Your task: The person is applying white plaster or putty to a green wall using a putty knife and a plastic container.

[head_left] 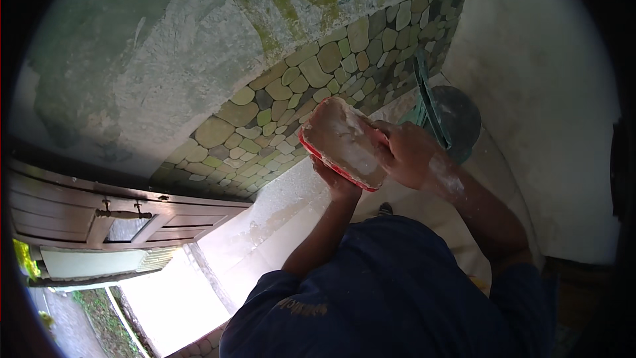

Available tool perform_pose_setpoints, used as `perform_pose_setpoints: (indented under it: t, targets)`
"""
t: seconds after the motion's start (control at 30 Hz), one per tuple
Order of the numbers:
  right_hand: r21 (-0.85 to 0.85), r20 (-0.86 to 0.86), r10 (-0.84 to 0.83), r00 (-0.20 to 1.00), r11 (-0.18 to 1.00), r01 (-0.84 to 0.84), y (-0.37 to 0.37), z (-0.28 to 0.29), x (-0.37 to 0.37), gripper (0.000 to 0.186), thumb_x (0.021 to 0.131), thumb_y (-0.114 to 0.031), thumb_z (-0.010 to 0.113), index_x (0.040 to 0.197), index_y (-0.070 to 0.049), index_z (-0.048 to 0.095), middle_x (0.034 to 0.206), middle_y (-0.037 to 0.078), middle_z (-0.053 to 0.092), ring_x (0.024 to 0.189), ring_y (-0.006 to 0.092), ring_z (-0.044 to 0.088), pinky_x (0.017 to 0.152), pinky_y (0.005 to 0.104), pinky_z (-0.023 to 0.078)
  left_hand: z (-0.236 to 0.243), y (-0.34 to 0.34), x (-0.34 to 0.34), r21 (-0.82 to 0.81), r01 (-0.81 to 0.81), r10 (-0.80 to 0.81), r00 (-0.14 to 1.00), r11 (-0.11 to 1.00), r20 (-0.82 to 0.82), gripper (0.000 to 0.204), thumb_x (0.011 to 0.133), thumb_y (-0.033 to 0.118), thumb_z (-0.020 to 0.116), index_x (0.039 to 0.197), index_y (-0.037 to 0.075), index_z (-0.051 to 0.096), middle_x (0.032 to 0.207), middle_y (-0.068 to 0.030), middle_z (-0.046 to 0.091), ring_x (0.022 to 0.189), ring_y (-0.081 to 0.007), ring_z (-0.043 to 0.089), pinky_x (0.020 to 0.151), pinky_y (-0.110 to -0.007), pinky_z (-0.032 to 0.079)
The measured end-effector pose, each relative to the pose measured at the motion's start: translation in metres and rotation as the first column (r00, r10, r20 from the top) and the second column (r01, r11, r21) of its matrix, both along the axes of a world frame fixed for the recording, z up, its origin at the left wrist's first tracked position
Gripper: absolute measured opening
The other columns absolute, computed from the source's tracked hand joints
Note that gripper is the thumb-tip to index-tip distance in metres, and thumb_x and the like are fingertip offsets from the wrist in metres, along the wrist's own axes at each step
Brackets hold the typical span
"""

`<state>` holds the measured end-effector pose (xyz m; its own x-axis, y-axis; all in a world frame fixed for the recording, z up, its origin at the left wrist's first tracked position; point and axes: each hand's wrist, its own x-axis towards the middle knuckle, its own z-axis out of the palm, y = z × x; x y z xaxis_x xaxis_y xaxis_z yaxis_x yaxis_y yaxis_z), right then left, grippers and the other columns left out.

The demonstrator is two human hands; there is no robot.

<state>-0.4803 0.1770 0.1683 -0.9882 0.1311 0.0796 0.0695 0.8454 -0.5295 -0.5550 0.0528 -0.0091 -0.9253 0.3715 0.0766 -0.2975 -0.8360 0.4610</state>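
Observation:
In front of my body I hold a shallow red tub (pixel 320 154), tilted, with pale, wet-looking paste (pixel 344 139) in it and smeared along its rim. My left hand (pixel 338 180) grips it from below at the near side, its fingers partly hidden under the tub. At the right rim my right hand (pixel 407 154) is closed, thumb and fingers curled over the edge by the paste. A bit of red shows beside that thumb; whether it is the rim or a tool's handle I cannot tell. Whitish smears mark my right wrist.
Beyond my hands a band of green and grey pebble tiles (pixel 318 73) runs along the smeared wall (pixel 185 46). A dark bucket (pixel 460 119) with green material (pixel 427 103) stands right, near a pale wall (pixel 536 106). A wooden door (pixel 53 209) is at left.

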Motion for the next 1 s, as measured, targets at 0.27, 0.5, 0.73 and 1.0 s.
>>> perform_pose_setpoints:
  t: [0.27,0.5,0.73,1.0]
  targets:
    - [-0.568,-0.005,-0.069,0.998,0.821,0.054,-0.027,-0.032,-0.034,0.025,0.086,-0.019,0.057,0.096,0.003,0.061,0.08,0.021,0.066,0.076,0.0325,0.066,0.07,0.0394,0.05,0.011,-0.016,-0.028,-0.034,0.08,-0.079,0.997,0.996,0.011,0.073,0.092,0.065,0.038,0.142,0.012,0.033,0.139,-0.0095,0.042,0.127,-0.0271,0.043,0.107,-0.04,0.035]
    - [-0.673,0.004,-0.184,0.983,0.727,0.139,-0.049,-0.033,-0.038,0.021,0.09,-0.017,0.058,0.099,0.001,0.064,0.081,0.013,0.067,0.074,0.0157,0.064,0.068,0.0318,0.049,0.011,-0.034,-0.051,0.046,0.309,-0.305,0.95,0.95,-0.069,0.076,0.091,0.065,0.037,0.14,0.007,0.035,0.135,-0.01,0.047,0.124,-0.0267,0.046,0.105,-0.041,0.037]
    - [-0.406,0.068,-0.227,0.972,0.883,0.234,-0.068,0.017,-0.03,0.027,0.09,-0.021,0.06,0.105,0.001,0.062,0.079,0.018,0.064,0.072,0.0262,0.062,0.068,0.0363,0.049,0.002,-0.039,-0.067,-0.151,0.271,-0.284,0.957,0.951,-0.065,0.06,0.098,0.053,0.034,0.137,0.008,0.038,0.129,-0.0075,0.051,0.12,-0.023,0.049,0.102,-0.038,0.041]
    - [-0.331,-0.039,-0.29,0.956,0.907,0.262,-0.078,0.023,-0.025,0.028,0.089,-0.019,0.061,0.108,0.002,0.062,0.073,0.015,0.064,0.062,0.0196,0.061,0.059,0.0335,0.047,0.011,-0.052,-0.072,-0.129,0.391,-0.405,0.908,0.911,-0.111,0.059,0.097,0.059,0.03,0.135,0.015,0.04,0.127,-0.0053,0.051,0.118,-0.0221,0.049,0.104,-0.04,0.038]
